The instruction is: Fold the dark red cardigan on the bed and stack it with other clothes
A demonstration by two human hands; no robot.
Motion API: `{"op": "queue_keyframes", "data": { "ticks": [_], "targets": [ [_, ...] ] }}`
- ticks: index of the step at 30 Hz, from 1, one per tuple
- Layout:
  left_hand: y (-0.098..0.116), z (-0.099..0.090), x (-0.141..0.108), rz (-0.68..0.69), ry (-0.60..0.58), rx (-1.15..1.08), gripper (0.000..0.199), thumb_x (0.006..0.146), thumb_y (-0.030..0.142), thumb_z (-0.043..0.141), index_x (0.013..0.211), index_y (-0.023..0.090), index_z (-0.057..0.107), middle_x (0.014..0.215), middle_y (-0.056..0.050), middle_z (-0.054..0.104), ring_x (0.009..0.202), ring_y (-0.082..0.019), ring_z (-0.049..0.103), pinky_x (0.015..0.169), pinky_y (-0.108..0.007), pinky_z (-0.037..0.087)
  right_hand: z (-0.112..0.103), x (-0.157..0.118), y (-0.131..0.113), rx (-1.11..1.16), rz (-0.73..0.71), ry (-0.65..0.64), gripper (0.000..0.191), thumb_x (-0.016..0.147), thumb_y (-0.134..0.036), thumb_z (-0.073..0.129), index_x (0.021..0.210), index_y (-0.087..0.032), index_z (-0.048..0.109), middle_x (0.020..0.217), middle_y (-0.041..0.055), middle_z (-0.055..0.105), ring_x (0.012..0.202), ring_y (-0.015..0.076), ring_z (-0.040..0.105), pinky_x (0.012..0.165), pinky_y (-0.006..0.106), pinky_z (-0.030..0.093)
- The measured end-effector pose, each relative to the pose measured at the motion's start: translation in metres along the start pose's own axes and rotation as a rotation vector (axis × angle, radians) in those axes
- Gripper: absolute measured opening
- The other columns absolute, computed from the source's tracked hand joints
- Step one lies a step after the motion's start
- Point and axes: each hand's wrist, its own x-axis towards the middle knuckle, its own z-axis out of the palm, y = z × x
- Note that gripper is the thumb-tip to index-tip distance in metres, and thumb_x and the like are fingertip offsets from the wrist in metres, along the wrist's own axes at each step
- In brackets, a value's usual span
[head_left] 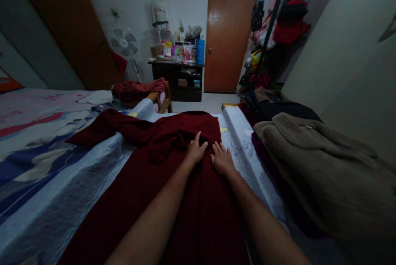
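A long dark red garment [130,191] lies spread over a pale blue bed cover [77,191], one sleeve stretched out to the left and the fabric wrinkled near the upper middle. My left hand [196,149] rests on the garment's upper right part, thumb and index finger apart, holding nothing visible. Just to its right, my right hand [222,158] lies flat with fingers spread at the garment's right edge. The two hands do not touch each other.
Folded coats, a brown fleecy one [321,166] in front, are piled on the right. A patterned blanket [40,149] covers the left side. Beyond stand a reddish cloth [136,91] on a wooden frame, a fan [124,43], a black cabinet [161,79] and a door [227,30].
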Motion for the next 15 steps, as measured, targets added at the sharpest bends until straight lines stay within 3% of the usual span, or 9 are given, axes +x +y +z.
{"op": "queue_keyframes", "data": {
  "ticks": [4,7,10,13,15],
  "targets": [
    [-0.004,0.020,0.027,-0.051,0.075,0.005,0.053,0.090,0.039,0.051,0.138,0.018,0.049,0.114,-0.014,0.064,0.103,-0.025,0.064,0.092,-0.036,0.049,0.000,0.000,0.000,-0.011,-0.032,0.029,0.055,0.096,-0.033,0.032,0.148,-0.016,0.035,0.157,0.0072,0.024,0.146,0.0248,0.019,0.116,0.051,0.015],
    [-0.010,0.028,0.027,0.017,0.202,0.055,0.046,0.089,0.036,0.052,0.130,0.016,0.057,0.115,-0.014,0.062,0.108,-0.026,0.061,0.096,-0.037,0.046,0.002,0.000,0.001,-0.001,-0.054,0.063,0.055,0.095,-0.031,0.035,0.146,-0.012,0.037,0.156,0.0092,0.028,0.145,0.0252,0.022,0.116,0.046,0.021],
    [-0.009,0.025,0.021,0.030,0.290,0.169,0.049,0.088,0.038,0.053,0.131,0.015,0.056,0.113,-0.014,0.061,0.111,-0.029,0.056,0.100,-0.040,0.043,0.003,0.000,0.001,0.027,-0.073,0.099,0.054,0.093,-0.028,0.038,0.144,-0.009,0.040,0.154,0.0119,0.034,0.143,0.0244,0.028,0.114,0.041,0.027],
    [-0.003,0.016,0.018,0.009,0.266,0.331,0.048,0.089,0.039,0.053,0.130,0.015,0.056,0.114,-0.015,0.060,0.112,-0.031,0.053,0.098,-0.043,0.044,-0.002,0.004,0.000,0.045,-0.051,0.130,0.048,0.091,-0.025,0.040,0.136,-0.010,0.050,0.145,0.0127,0.046,0.135,0.0242,0.040,0.112,0.037,0.031],
    [-0.001,0.012,0.018,-0.003,0.195,0.435,0.042,0.087,0.038,0.055,0.124,0.017,0.061,0.113,-0.016,0.061,0.110,-0.032,0.054,0.093,-0.043,0.046,-0.010,0.013,0.001,0.056,-0.010,0.125,0.041,0.093,-0.023,0.037,0.124,-0.013,0.060,0.130,0.0129,0.061,0.122,0.0240,0.053,0.105,0.035,0.037]
  ]
}}
